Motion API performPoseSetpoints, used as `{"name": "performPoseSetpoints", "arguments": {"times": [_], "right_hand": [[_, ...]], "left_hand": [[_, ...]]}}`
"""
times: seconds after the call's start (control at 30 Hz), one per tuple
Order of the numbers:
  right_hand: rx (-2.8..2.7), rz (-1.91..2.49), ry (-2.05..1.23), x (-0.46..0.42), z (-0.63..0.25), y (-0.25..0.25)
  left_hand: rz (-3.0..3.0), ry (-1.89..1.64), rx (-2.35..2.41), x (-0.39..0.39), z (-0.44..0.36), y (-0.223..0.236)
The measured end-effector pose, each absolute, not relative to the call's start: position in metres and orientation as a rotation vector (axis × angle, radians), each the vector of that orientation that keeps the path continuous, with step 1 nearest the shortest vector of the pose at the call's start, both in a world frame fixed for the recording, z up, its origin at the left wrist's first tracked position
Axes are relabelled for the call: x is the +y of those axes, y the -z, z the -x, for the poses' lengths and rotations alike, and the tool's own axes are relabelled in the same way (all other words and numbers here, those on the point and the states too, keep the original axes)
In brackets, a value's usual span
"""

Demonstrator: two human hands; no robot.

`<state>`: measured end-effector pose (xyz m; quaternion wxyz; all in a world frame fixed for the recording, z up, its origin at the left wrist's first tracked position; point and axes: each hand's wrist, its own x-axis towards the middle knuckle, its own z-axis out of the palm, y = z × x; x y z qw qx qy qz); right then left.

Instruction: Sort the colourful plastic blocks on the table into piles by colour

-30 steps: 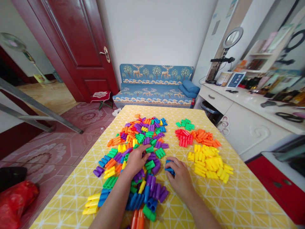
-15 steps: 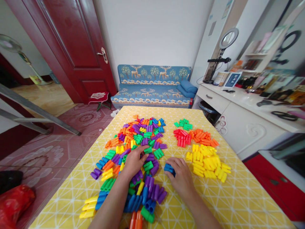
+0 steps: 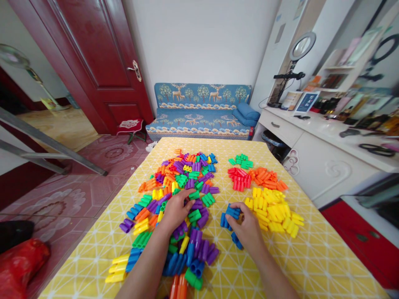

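Observation:
My right hand (image 3: pixel 249 228) pinches a blue bullet-shaped building block (image 3: pixel 233 211) between thumb and fingers, just left of the yellow blocks (image 3: pixel 274 209). Beneath and beside it on the cloth lie other blue blocks (image 3: pixel 237 241), partly covered by the hand. My left hand (image 3: pixel 177 207) rests over the mixed-colour pile, thumb and fingers apart, its fingertips by a green block (image 3: pixel 194 195). Purple blocks (image 3: pixel 196 241), along with orange, yellow, green and blue ones, surround that hand and forearm.
Beyond the yellow heap sit sorted groups of orange blocks (image 3: pixel 268 179), red blocks (image 3: pixel 240 179) and green blocks (image 3: pixel 241 160). A yellow patterned cloth covers the table (image 3: pixel 280 265). Behind it stands a blue sofa (image 3: pixel 202 112); a white dresser (image 3: pixel 318 145) is at the right.
My right hand has shifted slightly right and up, and its grip on the blue block is now visible. More blue blocks show below it. My left hand has stayed in place.

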<state>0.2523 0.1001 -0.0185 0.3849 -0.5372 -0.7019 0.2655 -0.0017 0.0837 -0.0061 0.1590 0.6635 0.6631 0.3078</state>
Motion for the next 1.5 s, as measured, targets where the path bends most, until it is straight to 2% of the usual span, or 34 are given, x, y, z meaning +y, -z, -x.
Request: {"name": "performPoseSetpoints", "arguments": {"times": [0.13,0.63,0.77,0.87,1.0,1.2,1.3,1.5], "right_hand": [[-1.839,1.361,-0.791,0.1,-0.265,0.011],[-2.559,1.298,-0.353,0.096,-0.242,-0.005],[-2.655,1.207,-0.361,0.11,-0.241,-0.019],[-2.564,1.187,-0.38,0.149,-0.256,-0.035],[-2.382,1.314,-0.152,0.243,-0.294,-0.056],[-2.183,1.853,0.17,0.367,-0.348,-0.055],[-2.232,2.02,0.25,0.394,-0.359,-0.04],[-2.311,2.063,0.279,0.414,-0.359,-0.017]], "left_hand": [[-1.893,-0.878,1.901,0.083,0.002,0.006],[-1.894,-0.881,1.891,0.082,0.001,0.003],[-1.882,-0.884,1.894,0.081,0.0,0.002],[-1.883,-0.898,1.883,0.081,0.0,0.001],[-1.861,-0.885,1.889,0.08,-0.001,-0.001],[-1.851,-0.917,1.899,0.082,-0.002,-0.002],[-1.838,-0.902,1.903,0.082,-0.002,-0.003],[-1.825,-0.901,1.881,0.081,-0.003,-0.004]]}}
